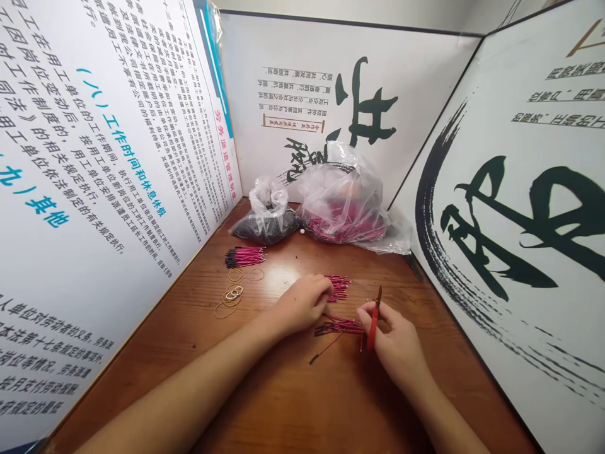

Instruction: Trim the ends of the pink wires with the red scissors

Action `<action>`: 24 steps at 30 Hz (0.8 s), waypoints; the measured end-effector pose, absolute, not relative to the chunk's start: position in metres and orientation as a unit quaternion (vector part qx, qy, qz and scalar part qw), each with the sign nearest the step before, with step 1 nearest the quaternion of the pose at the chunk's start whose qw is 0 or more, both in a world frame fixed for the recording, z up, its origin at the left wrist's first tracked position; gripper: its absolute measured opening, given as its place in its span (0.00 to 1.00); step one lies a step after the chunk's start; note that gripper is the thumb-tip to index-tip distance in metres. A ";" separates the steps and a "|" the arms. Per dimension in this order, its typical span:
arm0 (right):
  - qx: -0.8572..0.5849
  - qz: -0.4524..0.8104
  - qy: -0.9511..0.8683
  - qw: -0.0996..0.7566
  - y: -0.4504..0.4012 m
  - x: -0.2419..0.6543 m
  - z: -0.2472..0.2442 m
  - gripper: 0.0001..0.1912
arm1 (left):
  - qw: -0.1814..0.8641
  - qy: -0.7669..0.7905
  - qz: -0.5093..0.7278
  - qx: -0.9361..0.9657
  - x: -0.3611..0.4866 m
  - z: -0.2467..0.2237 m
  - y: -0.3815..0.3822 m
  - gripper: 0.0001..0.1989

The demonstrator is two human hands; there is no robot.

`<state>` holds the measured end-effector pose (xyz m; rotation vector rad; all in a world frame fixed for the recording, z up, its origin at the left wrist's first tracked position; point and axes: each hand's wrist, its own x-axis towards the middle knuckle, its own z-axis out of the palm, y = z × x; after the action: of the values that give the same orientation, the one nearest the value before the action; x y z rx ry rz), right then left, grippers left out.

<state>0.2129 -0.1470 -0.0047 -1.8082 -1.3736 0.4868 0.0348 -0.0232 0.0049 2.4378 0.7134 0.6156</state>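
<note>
My left hand (pixel 307 301) is over the table's middle, its fingers curled down at the left end of a pile of short pink-red wires (pixel 339 288). Whatever its fingertips pinch is hidden behind them. A red-handled cutting tool (pixel 373 326) with a pointed dark tip is gripped in my right hand (pixel 396 337), tip upward. Between the hands and slightly nearer me lies a second bunch of pink-red wires with black ends (pixel 338 326). One single wire (pixel 325 350) slants away from that bunch toward me.
A neat bundle of black-ended wires (pixel 244 256) lies at the left, with several rubber bands (pixel 235 292) nearby. Behind are a plastic bag of black pieces (pixel 267 224) and a larger bag of pink-red wires (pixel 350 208). Printed panels (pixel 302 57) wall in the wooden table (pixel 265 397).
</note>
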 end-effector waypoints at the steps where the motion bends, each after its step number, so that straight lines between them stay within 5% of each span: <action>1: -0.725 0.186 -0.534 0.394 -0.146 0.216 -0.004 0.17 | 0.245 0.264 0.221 0.906 0.032 0.004 -0.019 0.07; 24: -0.769 0.161 -0.574 0.231 -0.138 0.245 -0.005 0.12 | 0.122 0.146 0.138 0.972 0.026 0.007 -0.030 0.05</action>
<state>0.2447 -0.1379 -0.0053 -2.1141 -1.5778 0.4438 0.0263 -0.0297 0.0072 2.8362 0.4264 0.4017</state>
